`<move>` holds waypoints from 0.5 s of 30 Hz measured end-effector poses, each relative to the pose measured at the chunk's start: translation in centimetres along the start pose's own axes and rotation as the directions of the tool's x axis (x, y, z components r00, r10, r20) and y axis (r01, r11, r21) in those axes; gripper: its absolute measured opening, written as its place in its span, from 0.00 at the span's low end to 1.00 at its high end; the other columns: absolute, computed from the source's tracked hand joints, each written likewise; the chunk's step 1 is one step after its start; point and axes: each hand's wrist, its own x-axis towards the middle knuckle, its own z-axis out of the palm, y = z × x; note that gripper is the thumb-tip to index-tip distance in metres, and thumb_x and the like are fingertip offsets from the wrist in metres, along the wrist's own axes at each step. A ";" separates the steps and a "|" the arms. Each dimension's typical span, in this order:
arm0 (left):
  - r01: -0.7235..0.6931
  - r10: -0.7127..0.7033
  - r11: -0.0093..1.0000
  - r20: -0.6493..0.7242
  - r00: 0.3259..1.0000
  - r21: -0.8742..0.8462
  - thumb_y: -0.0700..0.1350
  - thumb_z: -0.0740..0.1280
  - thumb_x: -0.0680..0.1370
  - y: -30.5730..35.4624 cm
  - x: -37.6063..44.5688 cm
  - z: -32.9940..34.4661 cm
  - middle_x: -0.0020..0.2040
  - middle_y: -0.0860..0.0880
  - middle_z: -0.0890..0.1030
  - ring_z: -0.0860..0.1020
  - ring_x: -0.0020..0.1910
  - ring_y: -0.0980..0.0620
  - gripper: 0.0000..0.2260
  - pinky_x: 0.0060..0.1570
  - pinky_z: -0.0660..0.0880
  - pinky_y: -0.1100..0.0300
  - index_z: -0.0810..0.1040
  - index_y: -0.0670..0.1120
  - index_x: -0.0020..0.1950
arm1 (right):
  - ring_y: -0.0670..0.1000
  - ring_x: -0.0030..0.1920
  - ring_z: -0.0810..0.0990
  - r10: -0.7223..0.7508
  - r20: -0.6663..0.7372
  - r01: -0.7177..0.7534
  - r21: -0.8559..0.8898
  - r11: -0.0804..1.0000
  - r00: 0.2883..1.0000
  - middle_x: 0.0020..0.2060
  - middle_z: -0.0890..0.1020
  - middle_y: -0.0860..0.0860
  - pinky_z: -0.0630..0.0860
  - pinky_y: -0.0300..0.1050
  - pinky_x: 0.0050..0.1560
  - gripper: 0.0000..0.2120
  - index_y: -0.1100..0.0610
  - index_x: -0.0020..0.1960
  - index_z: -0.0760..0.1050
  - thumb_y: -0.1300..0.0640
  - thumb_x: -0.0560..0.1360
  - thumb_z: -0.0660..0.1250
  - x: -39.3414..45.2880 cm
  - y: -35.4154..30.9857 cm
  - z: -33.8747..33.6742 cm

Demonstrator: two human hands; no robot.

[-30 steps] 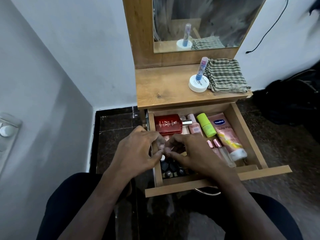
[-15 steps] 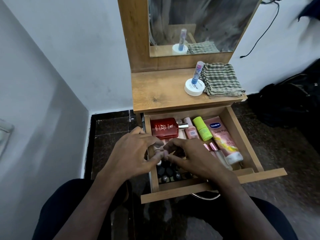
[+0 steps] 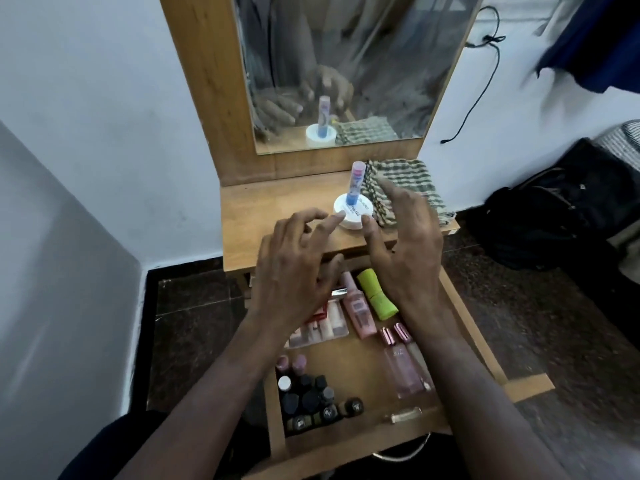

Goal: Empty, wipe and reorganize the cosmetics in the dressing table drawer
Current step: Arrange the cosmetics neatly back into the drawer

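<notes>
The open wooden drawer (image 3: 481, 344) holds cosmetics: a lime green tube (image 3: 375, 294), a pink bottle (image 3: 358, 311), clear pink perfume bottles (image 3: 403, 367), a clear pack of small tubes (image 3: 320, 329) and several dark nail-polish bottles (image 3: 311, 401). On the tabletop (image 3: 256, 220) stands a white jar (image 3: 353, 213) with a blue-pink tube (image 3: 356, 183) upright on its lid. My left hand (image 3: 298, 271) and right hand (image 3: 405, 244) hover with fingers spread on either side of the jar, fingertips close to it. Neither hand holds anything.
A folded green checked cloth (image 3: 412, 183) lies right of the jar. The mirror (image 3: 346, 64) rises behind the tabletop. A black bag (image 3: 561, 209) sits on the dark floor at the right, and a grey wall (image 3: 62, 271) is close on the left.
Both hands have risen out of the drawer, where their fingertips met, and moved up to the white jar on the tabletop with fingers now spread. The view has tilted closer.
</notes>
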 end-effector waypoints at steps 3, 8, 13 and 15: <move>0.020 -0.033 0.993 0.104 0.994 0.120 0.62 0.65 0.80 0.9 1.9 0.9 0.79 0.48 0.65 0.69 0.72 0.46 0.33 0.64 0.71 0.47 0.60 0.62 0.84 | 0.53 0.66 0.73 -0.048 0.042 0.051 -0.064 0.997 0.998 0.68 0.74 0.51 0.72 0.56 0.67 0.28 0.40 0.81 0.62 0.46 0.83 0.64 2.6 -0.1 0.5; 0.030 -0.040 0.983 0.054 0.998 0.179 0.67 0.57 0.82 0.8 2.1 2.1 0.78 0.47 0.67 0.69 0.74 0.44 0.27 0.63 0.68 0.45 0.67 0.60 0.79 | 0.53 0.70 0.73 -0.100 0.096 0.107 -0.070 0.992 0.990 0.71 0.75 0.49 0.72 0.57 0.69 0.23 0.44 0.79 0.69 0.47 0.84 0.63 3.3 0.2 1.6; 0.093 -0.091 0.985 -0.023 0.996 0.145 0.69 0.59 0.80 1.4 2.3 2.9 0.74 0.49 0.75 0.73 0.70 0.46 0.25 0.63 0.70 0.45 0.75 0.54 0.68 | 0.49 0.53 0.84 -0.048 -0.083 0.055 0.078 0.995 0.995 0.52 0.85 0.48 0.80 0.50 0.55 0.13 0.57 0.63 0.77 0.57 0.80 0.72 3.2 -0.1 1.5; 0.098 -0.091 0.989 -0.066 0.994 0.107 0.68 0.65 0.79 1.6 2.2 3.0 0.69 0.49 0.78 0.75 0.66 0.47 0.24 0.61 0.71 0.46 0.75 0.51 0.64 | 0.46 0.51 0.85 -0.015 -0.153 0.034 0.123 0.992 0.988 0.50 0.85 0.47 0.81 0.48 0.53 0.10 0.58 0.60 0.78 0.58 0.79 0.72 3.1 -0.5 0.8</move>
